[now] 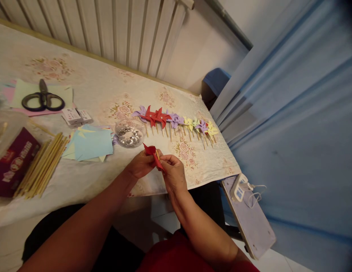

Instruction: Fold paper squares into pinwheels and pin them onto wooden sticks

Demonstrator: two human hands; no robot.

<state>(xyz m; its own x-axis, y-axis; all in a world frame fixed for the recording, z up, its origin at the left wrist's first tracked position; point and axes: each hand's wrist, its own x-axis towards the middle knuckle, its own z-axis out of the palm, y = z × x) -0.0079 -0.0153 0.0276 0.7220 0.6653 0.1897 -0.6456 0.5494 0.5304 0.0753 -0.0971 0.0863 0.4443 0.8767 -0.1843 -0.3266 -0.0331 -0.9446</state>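
Both hands meet over the table's front edge around a red paper pinwheel (pixel 152 153) on a thin wooden stick. My left hand (pixel 141 164) pinches the folded red paper from the left. My right hand (pixel 172 173) grips the lower part of the paper and the stick from the right, fingers curled. Behind them stands a small clear bowl (pixel 130 133) of shiny pins or beads. A row of finished pinwheels (pixel 176 121) in purple, red, yellow and green lies on the floral tablecloth (pixel 113 90).
Blue and pale paper squares (pixel 92 143) lie left of the bowl, next to a bundle of wooden sticks (pixel 42 166) and a dark red box (pixel 13 162). Black scissors (pixel 43 100) rest on paper at the far left. A power strip (pixel 240 186) sits on a stool to the right.
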